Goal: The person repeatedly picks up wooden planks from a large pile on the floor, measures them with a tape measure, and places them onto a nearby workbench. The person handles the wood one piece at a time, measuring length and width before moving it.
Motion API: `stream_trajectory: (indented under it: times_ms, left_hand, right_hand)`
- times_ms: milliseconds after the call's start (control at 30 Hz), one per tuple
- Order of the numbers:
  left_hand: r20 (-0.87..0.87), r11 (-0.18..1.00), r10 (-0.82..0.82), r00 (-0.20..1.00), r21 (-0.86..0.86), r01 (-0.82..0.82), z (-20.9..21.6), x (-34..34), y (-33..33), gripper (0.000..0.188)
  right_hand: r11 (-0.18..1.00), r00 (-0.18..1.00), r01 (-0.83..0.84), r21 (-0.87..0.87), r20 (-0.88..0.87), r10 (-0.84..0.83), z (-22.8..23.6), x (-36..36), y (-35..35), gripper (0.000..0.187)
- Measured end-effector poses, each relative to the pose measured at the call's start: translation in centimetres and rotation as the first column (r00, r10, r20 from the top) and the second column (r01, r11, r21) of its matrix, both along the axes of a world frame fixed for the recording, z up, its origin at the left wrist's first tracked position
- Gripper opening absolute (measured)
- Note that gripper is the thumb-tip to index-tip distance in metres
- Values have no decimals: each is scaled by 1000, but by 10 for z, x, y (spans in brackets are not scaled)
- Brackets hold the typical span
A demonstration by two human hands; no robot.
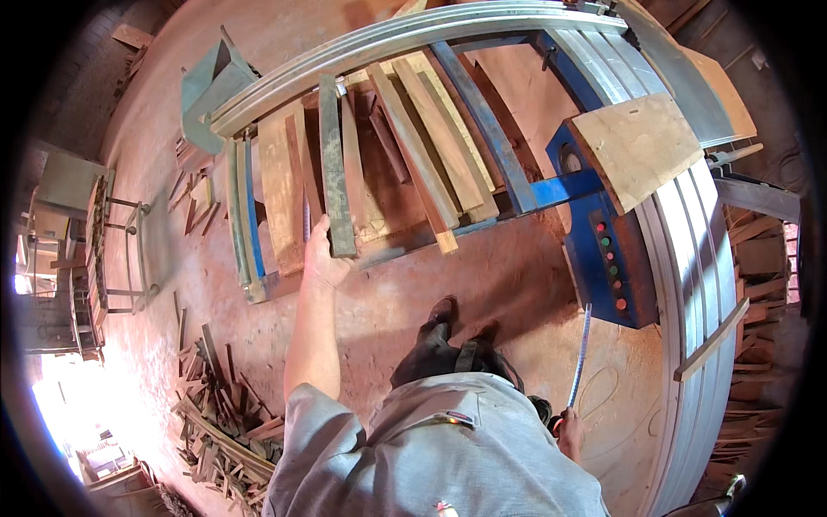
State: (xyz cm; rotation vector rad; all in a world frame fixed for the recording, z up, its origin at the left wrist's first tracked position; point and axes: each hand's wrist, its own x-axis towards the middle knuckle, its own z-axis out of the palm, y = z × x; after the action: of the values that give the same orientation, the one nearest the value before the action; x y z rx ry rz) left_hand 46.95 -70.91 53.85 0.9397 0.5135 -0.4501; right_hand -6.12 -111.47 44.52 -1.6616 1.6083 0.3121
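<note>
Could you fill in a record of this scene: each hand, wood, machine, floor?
Left hand: at the near end of a long, grey-green, apparently wooden board
Right hand: holding a tape measure, its pale blade extended
Wood: long brown wooden strips across a blue metal frame
Machine: blue metal control panel with round red and green buttons
Floor: reddish; brown wood offcuts heaped lower left

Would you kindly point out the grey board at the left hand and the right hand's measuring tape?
Grey board (333, 164): head view, middle of its visible face.
Measuring tape (581, 355): head view, on its blade.
</note>
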Motion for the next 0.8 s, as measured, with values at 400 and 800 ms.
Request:
stream_trajectory:
  times_ms: [400,800]
  left_hand:
    - [13,967,-57,998,250,52,6,-1,2,38]
    - [187,254,-330,925,962,-104,-41,-8,-15,64]
  right_hand:
    - [977,970,179,115,146,-195,-30,-4,-5,34]
    - [978,966,164,132,179,-186,-7,17,13,28]
